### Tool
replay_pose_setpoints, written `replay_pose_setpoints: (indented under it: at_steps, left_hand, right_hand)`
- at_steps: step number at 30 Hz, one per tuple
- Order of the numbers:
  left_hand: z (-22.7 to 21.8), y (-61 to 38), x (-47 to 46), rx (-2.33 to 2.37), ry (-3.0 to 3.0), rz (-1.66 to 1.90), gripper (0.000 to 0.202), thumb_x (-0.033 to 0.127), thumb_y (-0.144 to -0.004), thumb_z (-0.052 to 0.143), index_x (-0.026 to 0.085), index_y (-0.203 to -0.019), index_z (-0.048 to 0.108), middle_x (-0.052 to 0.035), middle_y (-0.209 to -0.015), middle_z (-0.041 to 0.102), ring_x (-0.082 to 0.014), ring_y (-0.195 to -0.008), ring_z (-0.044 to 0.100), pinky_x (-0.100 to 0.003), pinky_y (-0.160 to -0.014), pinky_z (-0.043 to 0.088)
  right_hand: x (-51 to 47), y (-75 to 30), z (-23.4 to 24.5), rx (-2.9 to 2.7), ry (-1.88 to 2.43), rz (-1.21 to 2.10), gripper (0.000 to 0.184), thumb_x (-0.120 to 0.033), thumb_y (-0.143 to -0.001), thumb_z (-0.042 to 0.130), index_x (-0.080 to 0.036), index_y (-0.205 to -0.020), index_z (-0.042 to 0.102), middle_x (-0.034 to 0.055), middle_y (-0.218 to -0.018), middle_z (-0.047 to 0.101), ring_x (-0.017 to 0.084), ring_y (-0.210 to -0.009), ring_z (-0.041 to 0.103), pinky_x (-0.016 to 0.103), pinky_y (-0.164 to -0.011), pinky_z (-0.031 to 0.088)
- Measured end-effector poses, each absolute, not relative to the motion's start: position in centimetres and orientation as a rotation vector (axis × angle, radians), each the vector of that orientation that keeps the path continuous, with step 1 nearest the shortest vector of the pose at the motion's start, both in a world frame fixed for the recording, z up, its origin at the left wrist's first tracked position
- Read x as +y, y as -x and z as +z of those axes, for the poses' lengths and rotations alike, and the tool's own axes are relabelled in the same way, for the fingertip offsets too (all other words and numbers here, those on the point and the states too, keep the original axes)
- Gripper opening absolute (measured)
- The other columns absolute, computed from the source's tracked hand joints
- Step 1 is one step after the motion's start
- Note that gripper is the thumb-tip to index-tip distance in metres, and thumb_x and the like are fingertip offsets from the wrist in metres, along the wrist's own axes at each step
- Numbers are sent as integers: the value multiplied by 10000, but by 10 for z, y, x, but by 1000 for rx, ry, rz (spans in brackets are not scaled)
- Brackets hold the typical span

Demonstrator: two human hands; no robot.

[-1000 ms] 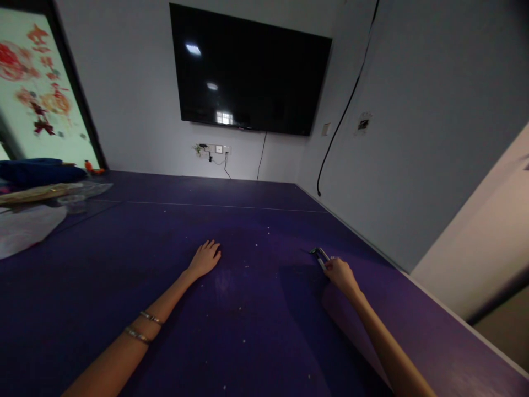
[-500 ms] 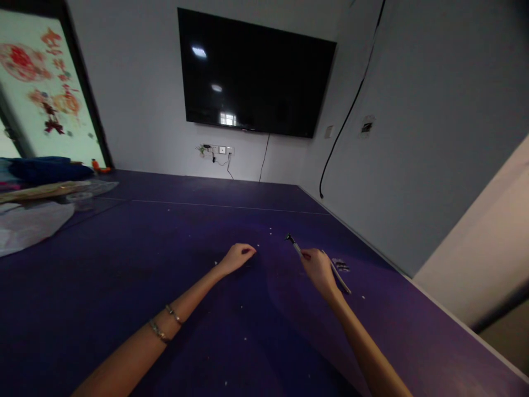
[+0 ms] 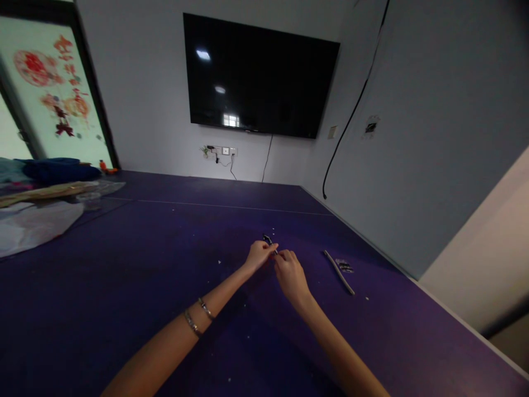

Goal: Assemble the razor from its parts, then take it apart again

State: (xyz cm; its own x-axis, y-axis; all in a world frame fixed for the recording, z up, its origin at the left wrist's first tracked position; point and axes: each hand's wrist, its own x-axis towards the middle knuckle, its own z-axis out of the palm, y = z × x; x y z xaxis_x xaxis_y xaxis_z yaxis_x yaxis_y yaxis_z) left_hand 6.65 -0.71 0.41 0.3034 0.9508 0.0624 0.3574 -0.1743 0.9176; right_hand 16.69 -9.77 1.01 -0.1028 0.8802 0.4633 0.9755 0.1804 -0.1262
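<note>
Fingers: L hand (image 3: 258, 255) thumb + fingertips pinch razor-like tool (image 3: 268, 239) by its dark head; R hand (image 3: 290, 274) fingers curled on handle's near end, exact contact part hidden.
Tool pos: betw. both hands, approx mid-view, head twd 11 o'clock, over purple tabletop (image 3: 165, 331); height above it can't tell.
Grey rod (image 3: 339, 273): 3 o'clock of R hand, slightly bowed, apart from it.
Clear pack (image 3: 344, 266): just beyond rod, also 3 o'clock; dark pcs in it, too small to ID.
White bit (image 3: 219, 262): 9 o'clock of L hand.
Wall TV (image 3: 262, 77): 12 o'clock.
Step (my read): two-handed grip on tool, prob. fiddling nr head.
Next move calls for: steady R grip, fine L fingertip control, skin clear of poss. sharp edge.
</note>
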Motion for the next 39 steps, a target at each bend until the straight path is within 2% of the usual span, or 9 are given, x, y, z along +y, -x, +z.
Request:
replay_pose_setpoints:
  at_steps: [3, 6, 10, 13, 16, 21, 27, 35, 39]
  left_hand:
    - [4, -64, -7, 1310, -1824, 802, 380, 445, -799, 497, 124, -625, 600, 11, -456, 508, -103, -395, 494, -199, -388, 362]
    - [4, -58, -4, 1380, -1946, 719, 358, 400, -806, 470, 121, -637, 617, 0, -479, 521, -107, -429, 519, -191, -408, 369]
    - [5, -41, 11, 1431, -2046, 608, 312, 319, -786, 461, 117, -617, 627, -20, -489, 539, -120, -453, 538, -204, -455, 398]
    - [5, -23, 28, 1475, -2110, 454, 307, 287, -770, 458, 103, -591, 626, -43, -467, 541, -133, -416, 530, -231, -458, 414]
    - [5, -5, 42, 1527, -2178, 346, 277, 236, -753, 456, 88, -598, 631, -73, -488, 566, -147, -427, 543, -249, -477, 427]
    - [1, 10, 53, 1603, -2282, 269, 214, 179, -723, 472, 93, -658, 656, -105, -594, 631, -169, -572, 613, -239, -555, 440]
    - [-9, 10, 57, 1625, -2370, 247, 201, 240, -720, 518, 118, -739, 676, -132, -782, 676, -202, -747, 641, -239, -610, 439]
    - [-17, 12, 47, 1636, -2395, 256, 368, 443, -795, 460, 143, -742, 667, -127, -789, 669, -220, -773, 641, -252, -614, 436]
    - [-20, 14, 40, 1670, -2374, 262, 374, 459, -800, 448, 157, -759, 665, -120, -813, 676, -228, -780, 642, -268, -625, 441]
  right_hand:
    - [-100, -160, 11, -2067, 1747, -289, 292, -82, -842, 400, -147, -1012, 628, 129, -1008, 597, 217, -953, 518, 306, -803, 448]
    - [-103, -157, 15, -2085, 1756, -278, 257, -164, -868, 417, -157, -1015, 627, 115, -966, 626, 205, -923, 554, 283, -792, 440]
    - [-108, -177, 24, -1998, 1880, -201, 307, -308, -900, 375, -193, -984, 646, 80, -889, 673, 173, -794, 625, 238, -692, 428]
    - [-112, -211, 29, -1890, 2049, -166, 324, -335, -888, 368, -219, -898, 670, 62, -851, 693, 187, -748, 647, 246, -631, 411]
    - [-116, -256, 28, -1745, 2275, -125, 328, -362, -863, 394, -210, -833, 683, 87, -791, 694, 220, -744, 654, 261, -605, 401]
    - [-121, -326, 11, -1634, 2486, -35, 368, -441, -845, 393, -200, -930, 658, 129, -857, 683, 272, -784, 654, 293, -587, 413]
    - [-119, -368, -11, -1726, 2568, 17, 389, -470, -837, 404, -179, -954, 635, 147, -873, 674, 280, -797, 653, 322, -624, 433]
    - [-107, -373, -18, -1840, 2587, 48, 363, -442, -843, 380, -175, -886, 621, 143, -889, 672, 301, -816, 644, 350, -636, 421]
    - [-99, -379, -22, -1874, 2573, 76, 336, -407, -853, 369, -178, -871, 613, 119, -866, 669, 264, -780, 642, 308, -607, 398]
